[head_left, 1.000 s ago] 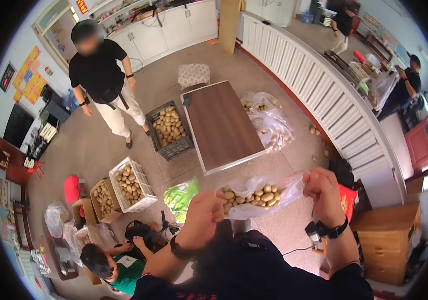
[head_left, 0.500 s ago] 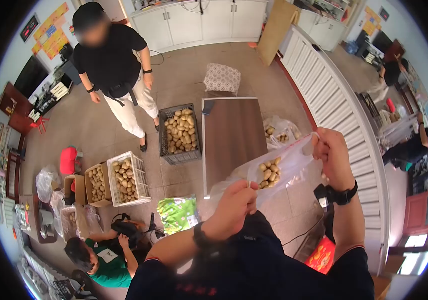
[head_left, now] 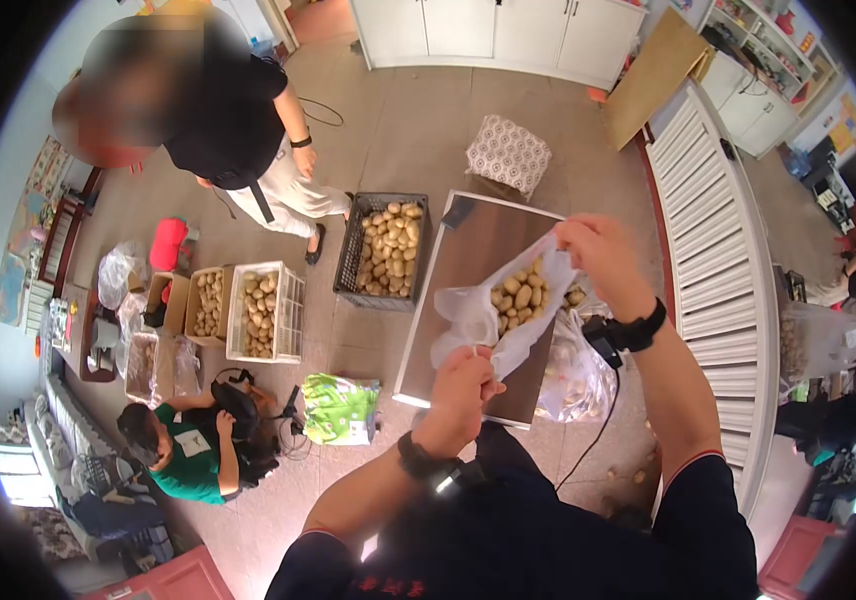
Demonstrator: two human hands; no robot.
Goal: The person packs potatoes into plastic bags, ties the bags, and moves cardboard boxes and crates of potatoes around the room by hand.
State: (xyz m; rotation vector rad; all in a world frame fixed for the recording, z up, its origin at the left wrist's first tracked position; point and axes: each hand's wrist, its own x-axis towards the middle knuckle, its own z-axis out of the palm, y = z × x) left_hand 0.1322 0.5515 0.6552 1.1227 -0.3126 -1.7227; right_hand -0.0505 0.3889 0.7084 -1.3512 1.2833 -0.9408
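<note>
A white translucent plastic bag (head_left: 463,308) hangs between my hands over the brown table (head_left: 483,235). Its mouth is spread, and several potatoes (head_left: 520,297) show inside. At the near edge of the bag my left hand (head_left: 463,392) is closed on the plastic. On the far right side my right hand (head_left: 596,255) grips the bag's rim, slightly blurred. Both wrists wear black bands. Beside the table's right edge lies another clear bag (head_left: 578,375) with potatoes in it.
Left of the table stands a black crate (head_left: 346,268) of potatoes. Further left are a white crate (head_left: 293,315) and a cardboard box (head_left: 194,318) of potatoes. One person (head_left: 238,120) stands beyond; another (head_left: 198,455) sits lower left. A green bag (head_left: 340,408) and patterned stool (head_left: 508,155) are nearby.
My view has shifted. The bag has moved from the table's right side to over the tabletop, its mouth now wider and more potatoes visible. Both hands keep hold of it.
</note>
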